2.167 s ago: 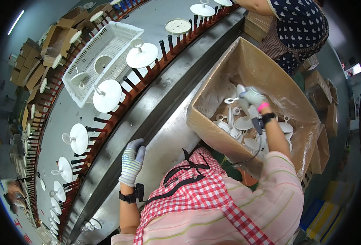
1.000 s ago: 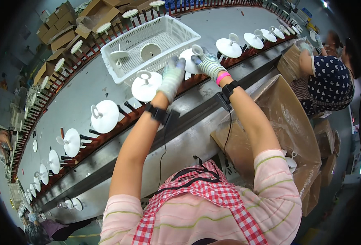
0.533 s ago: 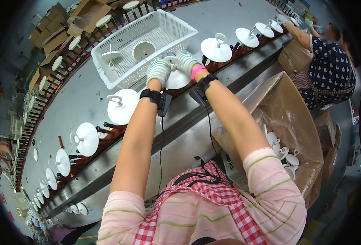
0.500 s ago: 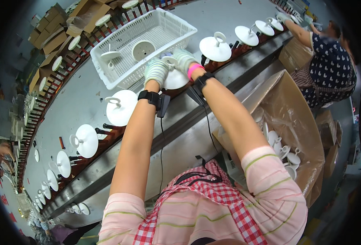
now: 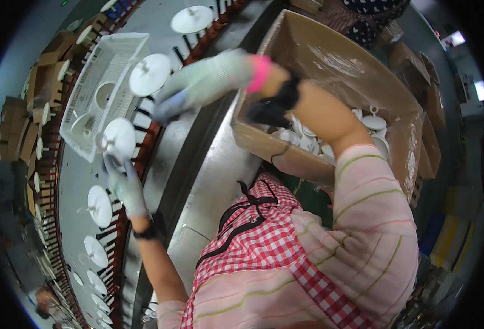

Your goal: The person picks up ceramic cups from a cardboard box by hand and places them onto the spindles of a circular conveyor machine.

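Observation:
My left hand (image 5: 122, 183), in a pale glove, reaches up to the peg rack (image 5: 143, 137) and grips the lower edge of a white disc-shaped piece (image 5: 119, 137) sitting there. My right hand (image 5: 201, 83), also gloved with a pink cuff, hangs in the air between the rack and the cardboard box (image 5: 329, 60), fingers stretched and empty. The box holds several white pieces (image 5: 365, 123) with stems. More white discs (image 5: 150, 74) stand on pegs along the rack.
A white plastic basket (image 5: 102, 82) with a few pieces lies beyond the rack on the grey belt. A steel ledge (image 5: 209, 164) runs between me and the rack. Another person (image 5: 373, 11) stands past the box. Brown cartons (image 5: 39, 93) line the far left.
Both hands were together setting a disc on the rack. Now my right hand has let go and drawn back toward the box, while my left hand stays on the disc.

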A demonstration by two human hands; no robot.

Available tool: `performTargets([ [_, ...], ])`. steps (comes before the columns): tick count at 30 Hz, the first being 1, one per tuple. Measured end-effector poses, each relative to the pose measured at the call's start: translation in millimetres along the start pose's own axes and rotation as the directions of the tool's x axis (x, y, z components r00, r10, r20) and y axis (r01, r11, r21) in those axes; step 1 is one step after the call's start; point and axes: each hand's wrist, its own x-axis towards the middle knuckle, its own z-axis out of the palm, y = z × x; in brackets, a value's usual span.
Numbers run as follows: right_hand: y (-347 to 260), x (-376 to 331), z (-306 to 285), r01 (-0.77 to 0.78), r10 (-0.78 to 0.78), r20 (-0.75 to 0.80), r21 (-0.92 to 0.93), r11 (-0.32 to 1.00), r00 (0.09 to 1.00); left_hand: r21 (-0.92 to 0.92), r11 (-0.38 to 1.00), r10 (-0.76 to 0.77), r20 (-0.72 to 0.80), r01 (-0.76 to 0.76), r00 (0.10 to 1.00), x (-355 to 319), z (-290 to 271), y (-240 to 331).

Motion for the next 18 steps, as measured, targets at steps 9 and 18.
performTargets([
  [9, 145.4, -180.9, 28.6, -0.868, 0.903, 0.011, -0.269, 0.417, 0.43, -0.203, 0.855, -0.344, 0.467, 0.478, 0.815, -163.0, -30.1, -81.8],
  [18, 284.7, -151.2, 124.3, -0.79, 0.742, -0.407, -0.553, 0.264, 0.533, -0.207, 0.863, -0.28, 0.562, 0.46, 0.778, -152.5, -45.9, -68.9],
])
